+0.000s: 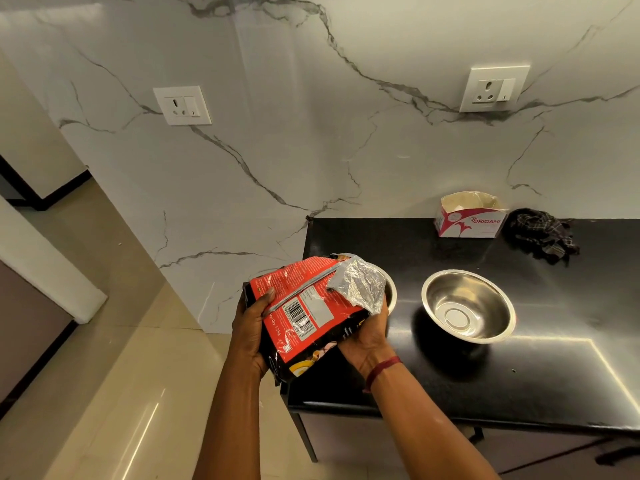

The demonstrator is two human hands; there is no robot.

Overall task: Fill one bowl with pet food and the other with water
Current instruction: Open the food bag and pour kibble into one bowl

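Observation:
A red and black pet food bag [304, 306] with a silver torn-open top is held tilted over the left end of the black counter [519, 375]. My left hand [251, 330] grips the bag's left side, thumb on its front. My right hand [367, 332] holds the bag from the right, just below the silver opening. The opening points at a steel bowl [390, 289] that the bag mostly hides; only a sliver of its rim shows. A second steel bowl [468, 305] stands to its right, with nothing in it.
An open white Origami carton [469, 220] and a dark crumpled cloth [542, 235] lie at the counter's back by the marble wall. Two wall sockets [182, 105] [493, 88] sit above. Tiled floor [138, 375] lies left of the counter.

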